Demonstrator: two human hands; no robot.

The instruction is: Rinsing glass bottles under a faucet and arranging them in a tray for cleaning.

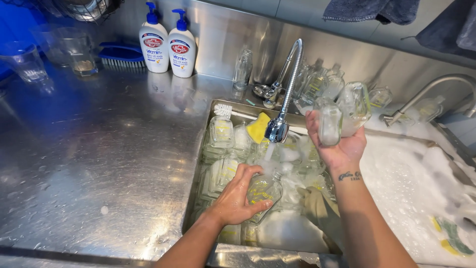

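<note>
Left hand (237,198): grip closed around a small clear glass bottle (264,191) with yellow print, held tilted over the left sink basin (218,106), neck up toward the water stream. Stream is fed from the flexible steel tap (283,99), whose nozzle sits just above and slightly right of the bottle.

Right hand (337,144): raised above the divide between the two basins, grip closed on two clear glass bottles (342,114), held upright side by side, foam seen on them. Fingers wrapped at the lower halves; tops stand free.

Left basin is packed with more bottles of the same kind (221,131), lying and standing in suds. A yellow sponge (258,127) is wedged near the back, just left of the tap nozzle, and a white brush head (223,109) is seen at the back left corner.

Right basin (411,188) is filled with thick white foam; a yellow-green sponge (448,237) lies at its near right edge. A second tap (426,94) is mounted behind it.

More washed bottles (322,82) are stood along the back ledge between the taps; a single one (242,69) stands left of the tap base.

On the steel worktop (99,159), left of the sink: two white pump dispensers with blue tops (167,44) against the backsplash, a blue scrub brush (121,54) beside them, drinking glasses (74,49) at far left. Worktop surface is wet. Grey cloths (372,10) hang top right.
</note>
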